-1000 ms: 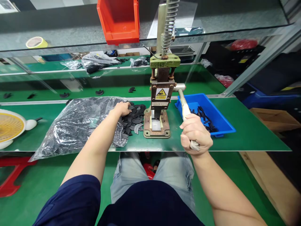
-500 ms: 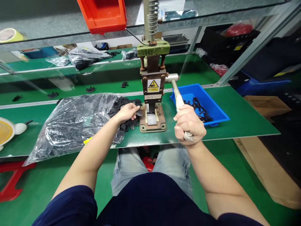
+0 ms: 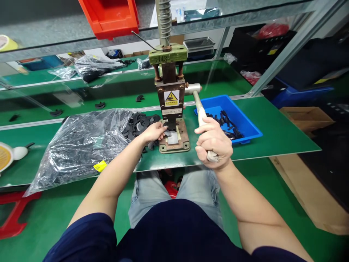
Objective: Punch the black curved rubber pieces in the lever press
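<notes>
A hand press (image 3: 171,85) with a warning label stands on the green bench in front of me. My left hand (image 3: 155,132) is closed, pinching a small black curved piece (image 3: 166,133) at the left edge of the press's base. The fingers partly cover that piece. Under the ram, a pale block (image 3: 172,138) sits on the base plate (image 3: 163,147). My right hand (image 3: 215,145) is wrapped round the wrapped end of the press lever (image 3: 200,111), on the right side. Loose black curved pieces (image 3: 135,123) lie heaped just left of my left hand.
A large clear bag (image 3: 81,140) of dark pieces covers the bench's left part. On the right, a blue bin (image 3: 248,125) holds black pieces. An orange bin (image 3: 114,25) sits on the shelf above. Several black pieces lie on the strip behind, and a yellow-and-white round object (image 3: 7,156) is far left.
My left hand has moved right with the black piece, from beside the heap to the press's base. The right hand keeps its grip on the lever. The whole view has shifted slightly.
</notes>
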Demonstrator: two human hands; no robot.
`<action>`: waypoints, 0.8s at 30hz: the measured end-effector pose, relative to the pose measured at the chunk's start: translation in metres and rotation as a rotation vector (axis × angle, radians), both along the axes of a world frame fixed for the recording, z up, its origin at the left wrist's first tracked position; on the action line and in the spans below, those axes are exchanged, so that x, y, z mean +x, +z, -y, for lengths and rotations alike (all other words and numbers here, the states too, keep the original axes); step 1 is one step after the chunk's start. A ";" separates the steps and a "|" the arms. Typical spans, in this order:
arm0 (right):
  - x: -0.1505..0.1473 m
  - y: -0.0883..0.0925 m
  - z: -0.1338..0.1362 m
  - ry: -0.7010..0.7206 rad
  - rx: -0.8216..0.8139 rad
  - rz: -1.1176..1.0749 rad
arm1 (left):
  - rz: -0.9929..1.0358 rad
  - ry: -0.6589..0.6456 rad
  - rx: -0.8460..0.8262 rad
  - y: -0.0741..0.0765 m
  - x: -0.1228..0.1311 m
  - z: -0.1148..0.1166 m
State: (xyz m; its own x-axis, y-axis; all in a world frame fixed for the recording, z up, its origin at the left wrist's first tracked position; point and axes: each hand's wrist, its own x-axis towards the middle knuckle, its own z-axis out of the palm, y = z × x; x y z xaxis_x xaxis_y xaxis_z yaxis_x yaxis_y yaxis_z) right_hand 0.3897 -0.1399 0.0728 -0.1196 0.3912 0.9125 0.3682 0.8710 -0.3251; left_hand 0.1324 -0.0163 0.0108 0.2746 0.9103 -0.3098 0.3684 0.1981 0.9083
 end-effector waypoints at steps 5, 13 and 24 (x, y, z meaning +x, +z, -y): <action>0.006 0.001 -0.008 0.058 0.049 0.036 | -0.052 -0.007 -0.008 0.004 0.005 0.000; 0.006 0.001 -0.015 0.053 0.113 0.035 | -0.120 0.014 -0.001 0.008 0.017 -0.003; 0.000 -0.003 -0.018 0.041 0.140 -0.038 | -0.069 0.042 -0.055 -0.001 0.022 -0.001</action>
State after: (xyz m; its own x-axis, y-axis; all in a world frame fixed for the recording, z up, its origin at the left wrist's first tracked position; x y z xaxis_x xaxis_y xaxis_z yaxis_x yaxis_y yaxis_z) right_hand 0.3894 -0.1224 0.0703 -0.0968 0.2555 0.9619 0.3215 0.9227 -0.2127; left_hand 0.1541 -0.0154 0.0100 0.2129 0.9017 -0.3763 0.4203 0.2632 0.8684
